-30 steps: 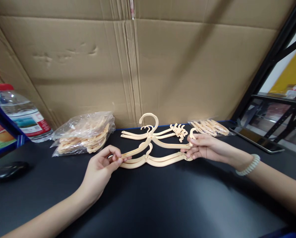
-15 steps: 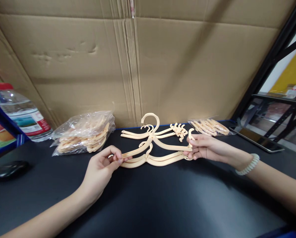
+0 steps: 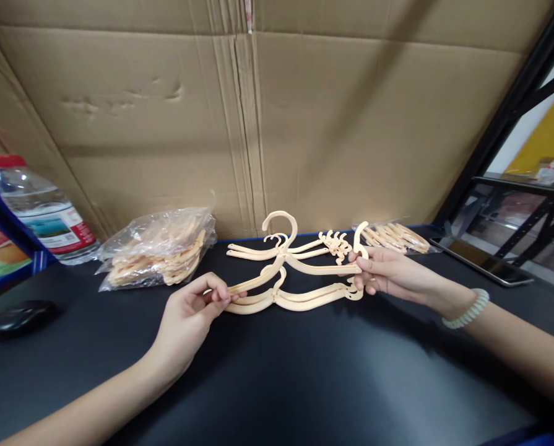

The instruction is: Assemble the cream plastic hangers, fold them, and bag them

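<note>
Between my two hands a cream plastic clothes hanger is held up over the table, its hook pointing upward. My left hand pinches the end of its left arm. At the right arm's tip, my right hand grips a small curved hook piece between thumb and fingers; its lower part is hidden by the fingers. Just below lies another cream hanger with a small hook piece at its right end. More hangers lie behind, beside a cluster of small hook pieces.
A clear bag of hanger parts lies at left, another bag at right. A water bottle and black mouse are far left, a tablet far right. Cardboard stands behind the black table.
My right hand has moved slightly up and right, raising the small hook piece and the hanger's right arm. The left hand has barely moved.
</note>
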Available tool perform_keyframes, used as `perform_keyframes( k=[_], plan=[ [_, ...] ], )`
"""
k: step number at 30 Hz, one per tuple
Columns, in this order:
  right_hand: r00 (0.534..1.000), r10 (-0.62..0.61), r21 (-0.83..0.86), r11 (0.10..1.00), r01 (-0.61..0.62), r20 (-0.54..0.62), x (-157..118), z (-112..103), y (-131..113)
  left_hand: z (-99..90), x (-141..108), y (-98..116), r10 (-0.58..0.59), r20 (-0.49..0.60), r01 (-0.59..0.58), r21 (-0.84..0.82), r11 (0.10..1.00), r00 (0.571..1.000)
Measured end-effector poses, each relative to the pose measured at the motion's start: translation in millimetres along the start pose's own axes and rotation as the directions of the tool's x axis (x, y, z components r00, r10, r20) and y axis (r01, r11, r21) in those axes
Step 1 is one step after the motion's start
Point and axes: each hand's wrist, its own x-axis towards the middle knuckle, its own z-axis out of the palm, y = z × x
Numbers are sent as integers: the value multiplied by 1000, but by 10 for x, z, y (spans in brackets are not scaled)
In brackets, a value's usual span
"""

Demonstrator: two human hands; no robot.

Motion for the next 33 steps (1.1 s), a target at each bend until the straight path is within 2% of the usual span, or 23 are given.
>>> perform_keyframes(
  k=[3,11,14,17,22,28,33],
  plan=[
    [997,-28,-35,999,26,-68,21,-15,13,-8,-3,3,8,-13,-8,-1,1000,1000],
    [981,-102,-83,993,89,-165,7,8,-4,-18,-17,7,18,0,-18,-6,1000,1000],
    [991,-69,-75,995,60,-115,5,6,-4,-20,-21,6,23,8,-23,0,1000,1000],
    [999,24,-16,1000,-25,-29,2,10,-3,-20,-21,3,35,17,-36,10,999,999],
    [991,126,48,991,-128,40,-22,49,-26,-16,-22,1,40,29,-40,24,999,999],
    [985,151,48,987,-156,84,-28,54,-39,-18,-6,-21,56,36,-58,56,997,998],
    [986,153,16,988,-154,73,-19,41,-20,-35,-7,-31,93,47,-97,86,992,995]
  ],
)
